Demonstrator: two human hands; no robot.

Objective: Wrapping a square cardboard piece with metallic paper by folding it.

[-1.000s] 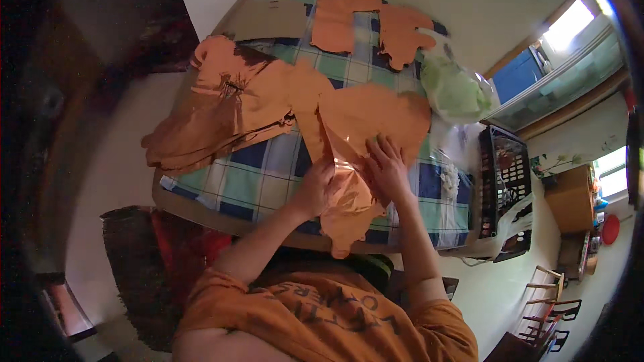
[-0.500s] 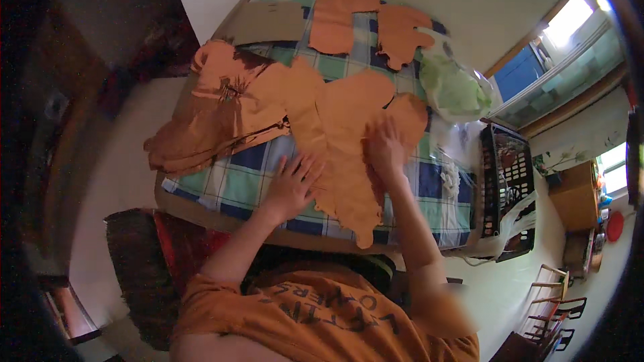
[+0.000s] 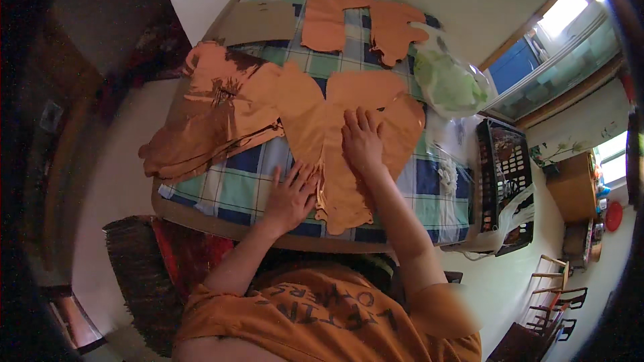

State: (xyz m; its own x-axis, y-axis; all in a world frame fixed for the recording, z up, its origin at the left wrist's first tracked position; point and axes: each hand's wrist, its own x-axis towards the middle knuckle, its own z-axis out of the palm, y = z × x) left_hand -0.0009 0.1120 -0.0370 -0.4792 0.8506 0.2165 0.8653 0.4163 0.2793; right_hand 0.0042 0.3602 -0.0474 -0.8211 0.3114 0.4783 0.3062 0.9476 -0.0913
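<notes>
A flat, copper-coloured foil piece [image 3: 349,191], like an uninflated foil balloon with wavy edges, lies spread over the checked cloth. My right hand [image 3: 364,144] rests palm down on its middle, fingers stretched and slightly apart. At its lower left edge, my left hand [image 3: 290,196] lies with fingers spread, the fingertips touching the foil and the palm over the cloth. Immediately left is a pile of similar shiny foil pieces [image 3: 218,104], wrinkled and darker in places. Neither hand grips anything.
Two more foil pieces [image 3: 325,23] lie at the far side, beside a brown cardboard sheet [image 3: 260,21]. A clear plastic bag with green contents [image 3: 449,80] sits at the far right. A black plastic crate [image 3: 503,174] stands by the right edge, with white plastic strips [image 3: 513,218] hanging over it.
My right hand has shifted left across the foil. The foil's right part lies wider and flatter, and the gap beside it has narrowed. My left hand has hardly moved.
</notes>
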